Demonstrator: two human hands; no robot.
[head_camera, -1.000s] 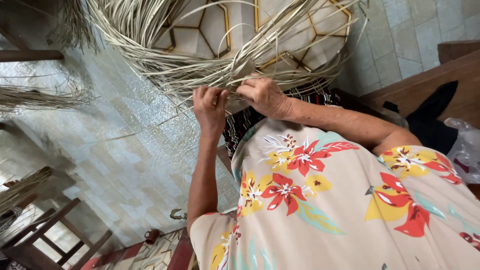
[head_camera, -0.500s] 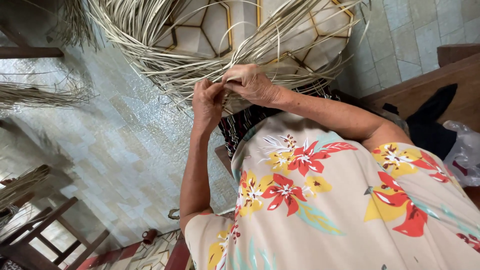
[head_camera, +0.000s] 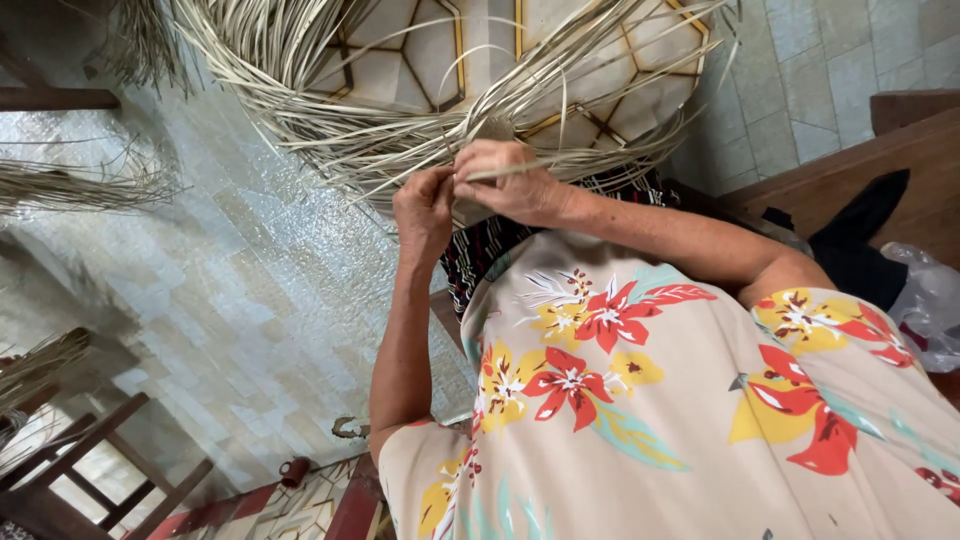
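Right hand pinches flat pale straw strip across knuckles; left hand grips neighbouring strands just beside it; both at near edge of loose, fraying woven straw ring, dry springy fibres fanning over hexagon-patterned tiles.

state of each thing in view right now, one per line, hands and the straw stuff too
left hand: closed, pinching pale dried straw strips
right hand: closed, gripping one strip across its fingers
pale dried straw strips: loose, splayed in a fan, gathered at the hands
black cloth: crumpled on the brown wooden bench
clear plastic bag: crumpled
dark wooden chair: upright
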